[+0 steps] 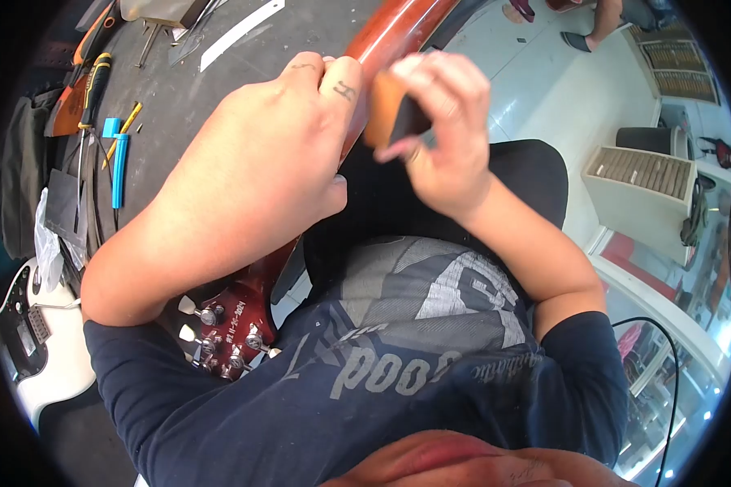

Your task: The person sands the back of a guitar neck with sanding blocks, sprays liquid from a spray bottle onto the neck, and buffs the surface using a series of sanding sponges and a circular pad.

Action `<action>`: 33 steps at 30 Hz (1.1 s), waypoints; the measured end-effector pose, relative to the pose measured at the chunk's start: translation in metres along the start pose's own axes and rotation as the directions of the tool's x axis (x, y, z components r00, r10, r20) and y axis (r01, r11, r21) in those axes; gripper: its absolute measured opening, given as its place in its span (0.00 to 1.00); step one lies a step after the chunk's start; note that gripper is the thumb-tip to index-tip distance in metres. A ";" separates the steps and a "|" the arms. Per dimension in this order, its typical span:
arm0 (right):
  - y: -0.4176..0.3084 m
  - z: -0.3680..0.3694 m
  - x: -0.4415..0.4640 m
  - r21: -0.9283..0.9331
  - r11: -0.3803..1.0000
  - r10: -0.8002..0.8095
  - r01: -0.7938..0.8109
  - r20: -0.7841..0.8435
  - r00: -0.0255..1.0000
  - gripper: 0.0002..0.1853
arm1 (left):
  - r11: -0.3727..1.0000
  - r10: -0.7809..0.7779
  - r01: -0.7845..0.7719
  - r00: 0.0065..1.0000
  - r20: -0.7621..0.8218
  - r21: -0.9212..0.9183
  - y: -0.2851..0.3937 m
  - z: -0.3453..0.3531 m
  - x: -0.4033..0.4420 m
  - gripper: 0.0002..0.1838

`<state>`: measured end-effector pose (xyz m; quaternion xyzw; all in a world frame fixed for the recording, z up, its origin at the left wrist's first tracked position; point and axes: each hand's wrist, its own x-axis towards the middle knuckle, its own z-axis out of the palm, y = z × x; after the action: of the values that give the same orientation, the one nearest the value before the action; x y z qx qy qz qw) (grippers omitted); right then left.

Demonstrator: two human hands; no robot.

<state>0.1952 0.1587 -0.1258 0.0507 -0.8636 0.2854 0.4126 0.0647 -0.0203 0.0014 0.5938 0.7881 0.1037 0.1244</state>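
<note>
Guitar neck (pixel 398 36): It ran slantwise from the top edge, under the left hand, down toward the shirt front; its glossy red-brown side showed beyond the knuckles.

Left hand (pixel 252 154): It was closed over the neck, back of the hand up, with the fingertips out of sight — a sound place to steady the wood, as I judged it, provided the fingers stayed clear of the block's path.

Right hand (pixel 455 122): Thumb and fingers pinched the block from its sides, just beside the left hand; the blur suggested a quick stroke.

Orange-and-black block (pixel 386 109): It stood at the neck's edge, tilted; whether it touched the wood could not be told. Good rubbing, in my judgement, called for its flat face to meet the neck squarely, with light, even strokes along the length, since a tipped corner could have dug a line into the finish.

Headstock (pixel 256 304): It lay below the left forearm, its tuning machines (pixel 211 315) facing up. It wanted watching — a sleeve pressing on a button could have twisted the neck mid-stroke.

Workbench (pixel 179 105): A yellow-and-black screwdriver (pixel 97 81) and a white strip (pixel 240 36) lay on it, apart from the hands, well placed for an unhindered stroke.
</note>
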 end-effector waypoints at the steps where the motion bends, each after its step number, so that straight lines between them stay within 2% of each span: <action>1: 0.001 0.001 -0.001 0.019 1.000 -0.015 0.015 -0.002 1.000 0.36 | 1.000 0.015 -0.015 1.000 -0.002 -0.011 0.001 0.000 0.000 0.37; 5: 0.022 0.008 0.002 -0.005 1.000 0.000 -0.001 -0.131 0.991 0.36 | 1.000 -0.012 0.013 1.000 -0.005 0.026 0.001 0.005 0.000 0.37; 8: 0.002 0.009 -0.006 0.110 0.993 -0.039 0.044 -0.046 0.998 0.38 | 0.999 -0.018 0.017 1.000 0.003 0.029 0.000 0.001 0.001 0.37; 9: 0.003 0.004 -0.003 0.070 0.997 -0.023 0.024 -0.022 0.999 0.38 | 0.999 -0.024 0.023 1.000 0.013 0.034 0.000 0.001 0.001 0.37; 10: 0.013 0.003 0.000 0.012 1.000 -0.027 0.027 -0.041 0.999 0.38 | 0.999 -0.031 0.030 0.999 0.023 0.038 0.001 0.002 0.001 0.37; 12: 0.023 0.007 0.001 0.064 0.995 0.081 -0.073 -0.130 0.988 0.39 | 0.999 -0.029 0.028 0.999 0.014 0.040 0.002 0.003 0.001 0.37; 14: 0.001 0.004 -0.002 0.088 0.995 0.039 -0.036 -0.028 0.999 0.39 | 0.998 -0.038 0.037 0.999 0.008 0.041 0.002 0.001 0.002 0.37; 15: 0.000 0.007 -0.004 0.108 0.994 0.018 -0.013 -0.040 0.999 0.38 | 0.999 -0.042 0.042 0.999 0.012 0.035 0.003 0.001 0.002 0.36; 19: 0.020 0.004 0.003 0.077 0.988 0.145 -0.136 -0.124 0.982 0.39 | 0.997 -0.064 0.062 0.997 0.040 0.043 0.004 0.001 0.003 0.36; 22: -0.001 0.009 -0.002 0.120 0.993 0.027 -0.018 -0.074 0.997 0.39 | 0.998 -0.067 0.068 0.997 0.046 0.000 0.005 -0.001 0.003 0.36; 24: 0.014 0.004 0.003 0.031 1.000 0.005 -0.003 -0.068 0.998 0.38 | 0.998 -0.065 0.064 0.997 0.047 0.021 0.005 0.000 0.004 0.36; 26: 0.023 0.007 0.002 0.053 0.992 0.118 -0.112 -0.148 0.982 0.39 | 0.998 -0.065 0.064 0.997 0.040 0.022 0.005 0.001 0.002 0.36; 28: 0.005 0.007 -0.001 0.045 0.998 0.046 -0.042 -0.082 0.996 0.39 | 0.998 -0.057 0.057 0.998 0.026 0.010 0.004 0.000 0.002 0.36; 30: 0.005 0.009 -0.001 0.075 0.997 0.031 -0.024 -0.091 0.995 0.39 | 0.998 -0.059 0.058 0.998 0.035 0.029 0.005 -0.001 0.004 0.35; 33: 0.025 0.008 0.001 0.055 0.994 0.101 -0.093 -0.166 0.981 0.39 | 0.998 -0.056 0.055 0.998 0.032 0.036 0.006 0.001 0.003 0.35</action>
<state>0.1814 0.1750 -0.1402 -0.0061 -0.8200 0.3288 0.4685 0.0694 -0.0159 0.0020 0.5755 0.8038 0.0768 0.1299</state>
